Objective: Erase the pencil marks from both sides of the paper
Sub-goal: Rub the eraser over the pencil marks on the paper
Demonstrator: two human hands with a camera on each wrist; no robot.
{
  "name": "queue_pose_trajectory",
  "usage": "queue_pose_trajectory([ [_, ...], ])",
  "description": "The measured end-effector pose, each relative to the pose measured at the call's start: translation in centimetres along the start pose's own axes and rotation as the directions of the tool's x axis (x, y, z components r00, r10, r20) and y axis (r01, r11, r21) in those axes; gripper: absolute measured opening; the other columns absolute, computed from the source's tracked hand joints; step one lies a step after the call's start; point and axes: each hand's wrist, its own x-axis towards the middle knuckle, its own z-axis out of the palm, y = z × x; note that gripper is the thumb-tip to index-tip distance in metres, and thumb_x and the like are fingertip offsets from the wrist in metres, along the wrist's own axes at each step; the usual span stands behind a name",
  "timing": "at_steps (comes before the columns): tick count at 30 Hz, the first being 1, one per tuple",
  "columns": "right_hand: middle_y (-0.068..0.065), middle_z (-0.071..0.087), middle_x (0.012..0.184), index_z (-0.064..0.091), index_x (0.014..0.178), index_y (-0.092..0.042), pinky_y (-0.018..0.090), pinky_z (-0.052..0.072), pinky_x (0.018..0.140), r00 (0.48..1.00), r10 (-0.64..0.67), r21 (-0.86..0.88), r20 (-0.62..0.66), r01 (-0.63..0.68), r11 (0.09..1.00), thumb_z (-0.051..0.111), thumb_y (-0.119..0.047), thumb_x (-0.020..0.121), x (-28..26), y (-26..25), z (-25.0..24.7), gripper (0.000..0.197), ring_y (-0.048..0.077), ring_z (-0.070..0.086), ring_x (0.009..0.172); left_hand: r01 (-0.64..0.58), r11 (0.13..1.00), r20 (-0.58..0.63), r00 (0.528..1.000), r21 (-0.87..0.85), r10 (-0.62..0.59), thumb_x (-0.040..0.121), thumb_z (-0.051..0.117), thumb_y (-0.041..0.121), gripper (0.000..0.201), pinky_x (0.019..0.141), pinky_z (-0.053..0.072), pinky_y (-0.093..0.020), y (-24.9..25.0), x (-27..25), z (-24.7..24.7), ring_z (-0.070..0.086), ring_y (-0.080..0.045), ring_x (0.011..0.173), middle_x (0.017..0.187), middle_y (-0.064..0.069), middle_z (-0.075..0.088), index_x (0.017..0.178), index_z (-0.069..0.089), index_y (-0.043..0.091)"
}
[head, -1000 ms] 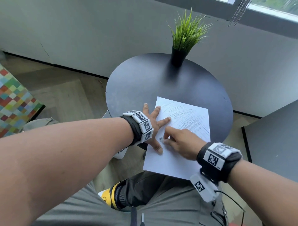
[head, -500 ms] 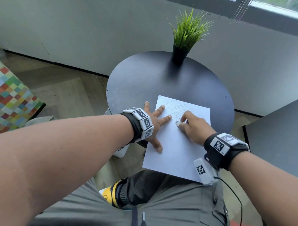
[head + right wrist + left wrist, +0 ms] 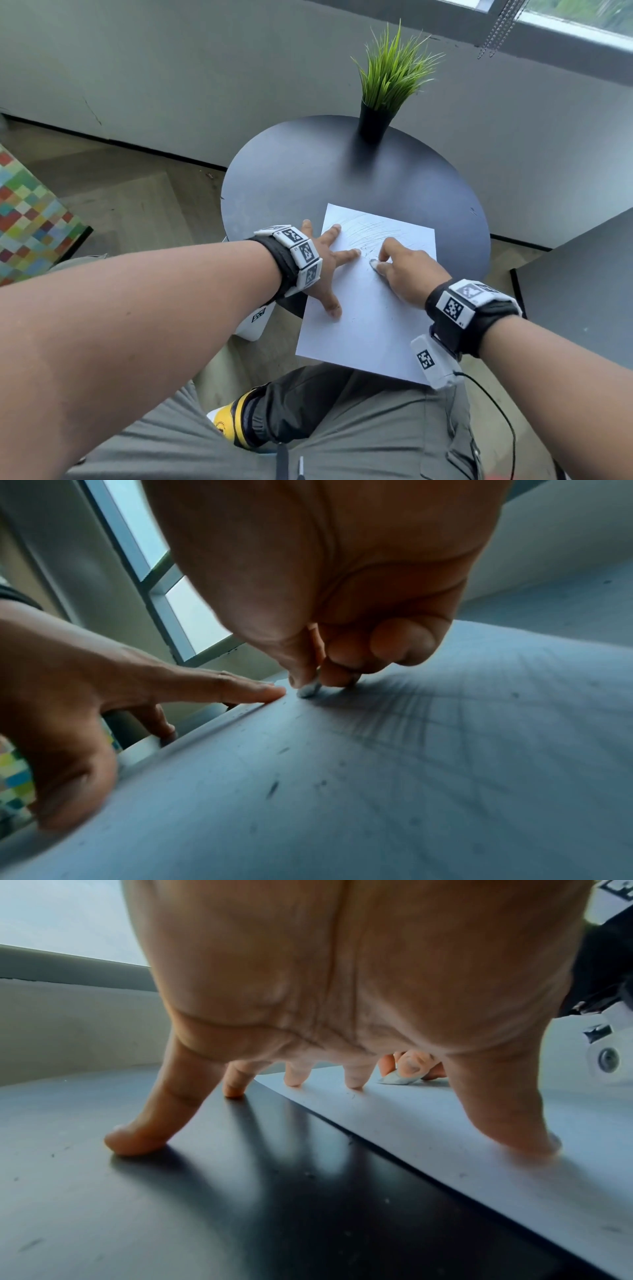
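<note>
A white sheet of paper lies on the round black table, its near end hanging over the table's edge. Pencil strokes cover its far part; the near part looks mostly blank with dark crumbs. My left hand presses the paper's left edge with fingers spread flat; in the left wrist view its fingertips stand on paper and table. My right hand pinches a small white eraser against the sheet, also seen as the eraser on the paper and eraser.
A potted grass plant stands at the table's far edge. A second dark tabletop sits to the right, a colourful checkered cushion to the left. My lap is under the paper's overhang.
My right hand has moved the eraser from the paper's middle left, near the left thumb, up toward the pencilled far part. The left hand has stayed in place.
</note>
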Motion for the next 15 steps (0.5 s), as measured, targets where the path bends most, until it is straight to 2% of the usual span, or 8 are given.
queue_pose_trajectory([
  [2, 0.003, 0.056, 0.085, 0.044, 0.098, -0.025, 0.040, 0.050, 0.079, 1.000, -0.008, -0.068, -0.006, 0.008, 0.998, 0.042, -0.047, 0.098, -0.1, -0.5, -0.2, 0.022, 0.031, 0.056, 0.084, 0.006, 1.000, -0.014, 1.000, -0.009, -0.006, 0.055, 0.061, 0.091, 0.124, 0.107, 0.028, -0.070, 0.2, -0.1, -0.1, -0.005, -0.055, 0.142, 0.163, 0.006, -0.020, 0.151, -0.008, 0.053],
  [5, 0.013, 0.061, 0.098, 0.039, 0.100, -0.020, 0.041, 0.049, 0.079, 0.998, -0.060, -0.143, -0.023, 0.056, 0.988, 0.040, -0.043, 0.099, -0.4, -1.1, -0.2, 0.023, 0.033, 0.055, 0.087, 0.003, 1.000, -0.027, 1.000, 0.017, -0.003, 0.054, 0.058, 0.093, 0.126, 0.105, 0.032, -0.068, 0.3, -0.4, 0.0, -0.001, -0.056, 0.141, 0.163, 0.005, -0.018, 0.153, -0.007, 0.048],
  [8, 0.017, 0.063, 0.104, 0.036, 0.104, -0.018, 0.040, 0.042, 0.072, 0.975, -0.223, -0.190, 0.009, 0.220, 0.957, 0.037, -0.039, 0.101, -1.8, -2.3, 1.0, 0.022, 0.036, 0.056, 0.089, -0.001, 0.999, -0.048, 0.999, 0.053, 0.004, 0.054, 0.063, 0.090, 0.128, 0.101, 0.038, -0.064, 0.0, -0.5, 0.1, 0.003, -0.052, 0.141, 0.164, 0.001, -0.014, 0.153, -0.005, 0.046],
  [11, 0.010, 0.062, 0.098, 0.037, 0.101, -0.019, 0.039, 0.042, 0.069, 0.917, -0.380, -0.220, 0.119, 0.397, 0.891, 0.036, -0.041, 0.102, -3.4, -3.4, 2.2, 0.022, 0.034, 0.057, 0.086, -0.003, 0.996, -0.033, 0.999, 0.085, 0.006, 0.055, 0.066, 0.088, 0.129, 0.101, 0.037, -0.064, -0.1, -0.9, -0.1, 0.003, -0.050, 0.142, 0.164, -0.001, -0.015, 0.152, -0.008, 0.048],
  [12, 0.009, 0.062, 0.099, 0.038, 0.101, -0.019, 0.039, 0.044, 0.070, 0.921, -0.371, -0.236, 0.121, 0.389, 0.890, 0.036, -0.042, 0.102, -3.1, -3.2, 1.9, 0.023, 0.033, 0.056, 0.086, -0.003, 0.996, -0.025, 1.000, 0.088, 0.005, 0.055, 0.066, 0.087, 0.129, 0.101, 0.037, -0.065, -0.1, -0.9, -0.2, 0.002, -0.050, 0.142, 0.164, -0.001, -0.016, 0.152, -0.010, 0.049],
  [15, 0.014, 0.063, 0.105, 0.036, 0.096, -0.018, 0.038, 0.041, 0.070, 0.980, -0.198, -0.240, 0.006, 0.194, 0.951, 0.038, -0.039, 0.101, -0.7, -1.6, -0.2, 0.022, 0.032, 0.052, 0.085, 0.004, 0.997, -0.013, 1.000, 0.082, -0.003, 0.054, 0.065, 0.089, 0.130, 0.101, 0.035, -0.067, -0.1, -0.6, -0.2, 0.000, -0.049, 0.143, 0.163, 0.000, -0.019, 0.150, -0.014, 0.051],
])
